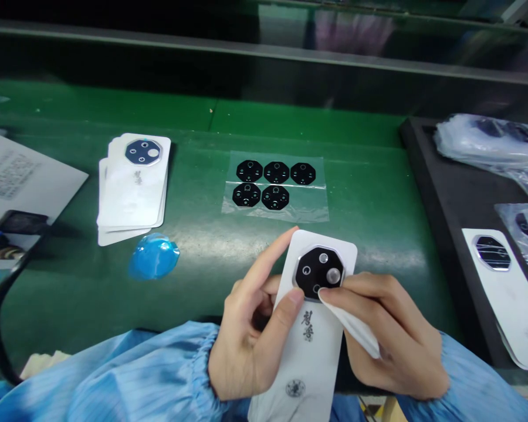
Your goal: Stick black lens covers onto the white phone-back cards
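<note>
My left hand (253, 337) grips a white phone back cover (319, 363) by its left edge, thumb on the front face. The cover is tilted toward me, with dark writing and a round emblem on it. Near its top sits a black octagonal camera plate (319, 272) with several round openings in a silver rim. My right hand (391, 337) pinches a folded white wipe (356, 328), its tip touching the plate's lower edge. A second white edge shows beneath the cover at the bottom left.
A clear sheet (308, 205) with several black octagonal plates lies ahead on the green mat. Stacked white covers (134, 199) and a crumpled blue film (155, 257) are left. At right, a black tray (431, 170) holds white covers (506, 299) and bagged parts (479, 143).
</note>
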`<state>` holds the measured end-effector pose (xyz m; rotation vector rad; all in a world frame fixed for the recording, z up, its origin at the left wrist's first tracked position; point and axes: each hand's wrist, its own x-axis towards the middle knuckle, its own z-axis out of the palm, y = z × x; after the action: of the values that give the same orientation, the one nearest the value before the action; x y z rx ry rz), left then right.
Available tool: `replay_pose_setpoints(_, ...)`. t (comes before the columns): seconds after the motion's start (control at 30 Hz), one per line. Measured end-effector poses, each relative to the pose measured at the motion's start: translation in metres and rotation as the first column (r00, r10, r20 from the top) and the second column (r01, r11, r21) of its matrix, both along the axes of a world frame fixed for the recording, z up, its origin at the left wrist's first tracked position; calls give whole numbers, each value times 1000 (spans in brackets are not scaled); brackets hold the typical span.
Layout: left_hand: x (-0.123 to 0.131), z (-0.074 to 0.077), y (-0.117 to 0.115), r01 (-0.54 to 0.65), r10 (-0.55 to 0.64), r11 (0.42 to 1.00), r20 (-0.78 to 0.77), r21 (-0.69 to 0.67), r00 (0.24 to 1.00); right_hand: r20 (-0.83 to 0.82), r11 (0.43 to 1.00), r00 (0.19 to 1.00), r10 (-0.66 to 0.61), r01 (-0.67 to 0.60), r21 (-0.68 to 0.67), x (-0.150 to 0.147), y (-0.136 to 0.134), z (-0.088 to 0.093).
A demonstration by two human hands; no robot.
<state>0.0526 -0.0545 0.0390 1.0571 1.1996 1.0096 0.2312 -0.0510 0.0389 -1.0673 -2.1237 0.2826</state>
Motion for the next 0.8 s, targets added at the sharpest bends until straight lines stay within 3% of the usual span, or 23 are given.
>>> replay_pose_setpoints(0.23,2,1,0,-3,2,999,22,36,1000,75,990,996,-42,31,138,-3,-1,-6)
replay_pose_setpoints(0.37,2,0,2,5,-7,999,60,36,998,100,990,995,-30,15,142,-3,-3,-11)
replay_pose_setpoints(0.6,1,-4,2,6,-6,998,-7,57,1000,97,989,995,-19,4,148,-5,-2,-18)
replay_pose_setpoints(0.8,-1,-3,4,45,-45,999,70,-1,996,56,994,996,-65,60,89,0,2,-1)
